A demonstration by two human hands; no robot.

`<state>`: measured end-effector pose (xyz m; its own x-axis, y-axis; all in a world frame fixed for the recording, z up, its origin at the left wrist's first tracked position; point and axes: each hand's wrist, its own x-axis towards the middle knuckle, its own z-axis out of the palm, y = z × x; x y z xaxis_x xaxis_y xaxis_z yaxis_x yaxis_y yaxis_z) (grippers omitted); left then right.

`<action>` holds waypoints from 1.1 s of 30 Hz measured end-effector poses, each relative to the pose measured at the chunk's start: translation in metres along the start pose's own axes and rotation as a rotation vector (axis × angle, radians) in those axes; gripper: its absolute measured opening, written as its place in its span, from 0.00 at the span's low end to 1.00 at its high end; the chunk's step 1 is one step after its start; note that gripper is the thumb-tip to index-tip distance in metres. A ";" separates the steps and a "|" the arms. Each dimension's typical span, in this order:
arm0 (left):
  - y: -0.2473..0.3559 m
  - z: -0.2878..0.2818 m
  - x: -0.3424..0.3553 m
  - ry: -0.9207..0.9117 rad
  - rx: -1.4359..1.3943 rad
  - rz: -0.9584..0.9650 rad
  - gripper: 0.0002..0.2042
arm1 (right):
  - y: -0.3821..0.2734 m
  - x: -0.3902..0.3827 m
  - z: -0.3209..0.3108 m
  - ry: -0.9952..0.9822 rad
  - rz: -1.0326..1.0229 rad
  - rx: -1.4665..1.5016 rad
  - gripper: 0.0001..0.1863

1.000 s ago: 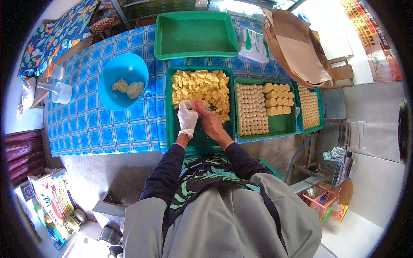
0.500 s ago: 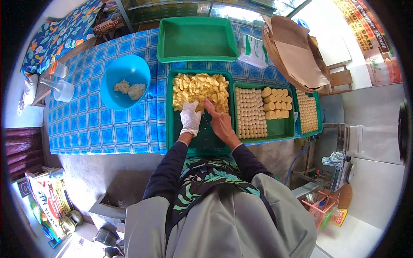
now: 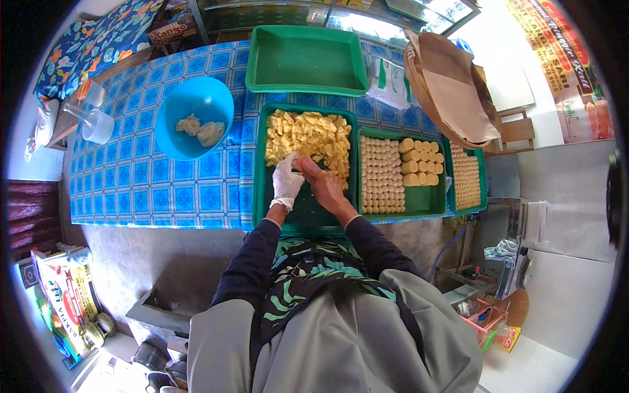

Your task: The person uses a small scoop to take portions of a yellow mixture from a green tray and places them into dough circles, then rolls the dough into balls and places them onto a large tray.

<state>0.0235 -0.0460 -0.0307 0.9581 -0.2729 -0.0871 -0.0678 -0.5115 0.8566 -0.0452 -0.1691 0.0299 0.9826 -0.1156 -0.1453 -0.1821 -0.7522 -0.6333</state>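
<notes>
Your left hand (image 3: 287,183), in a white glove, and your bare right hand (image 3: 326,188) meet over the near edge of the yellow mash (image 3: 308,130), fingertips close together. Whether either grip is closed on a bit of it, you can't tell from here (the fingers hide what lies between them). The mash sits lumpy in the far part of the green tray (image 3: 314,217) in front of you, on the blue-checked bench (image 3: 137,190). Just right of it, a second tray (image 3: 426,200) carries rows of small pale balls (image 3: 382,173) beside thicker yellow cylinders (image 3: 421,164). To your left, a blue bowl (image 3: 171,114) holds two lumps of dough (image 3: 209,133). Beyond the mash stands another green tray (image 3: 308,62), with a white packet (image 3: 388,82) beside it.
</notes>
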 end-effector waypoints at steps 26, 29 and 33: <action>0.021 -0.010 -0.009 -0.029 0.241 0.079 0.26 | 0.026 -0.022 0.023 0.356 -0.010 0.062 0.27; 0.022 -0.011 -0.008 -0.030 0.228 0.090 0.26 | 0.027 -0.019 0.032 0.624 -0.303 0.222 0.33; 0.010 -0.010 -0.008 0.002 0.201 0.052 0.27 | -0.001 -0.035 0.005 0.220 -0.015 -0.259 0.37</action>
<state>0.0179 -0.0407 -0.0159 0.9524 -0.3017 -0.0444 -0.1710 -0.6490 0.7413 -0.0795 -0.1608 0.0314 0.9746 -0.2189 0.0480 -0.1797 -0.8914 -0.4161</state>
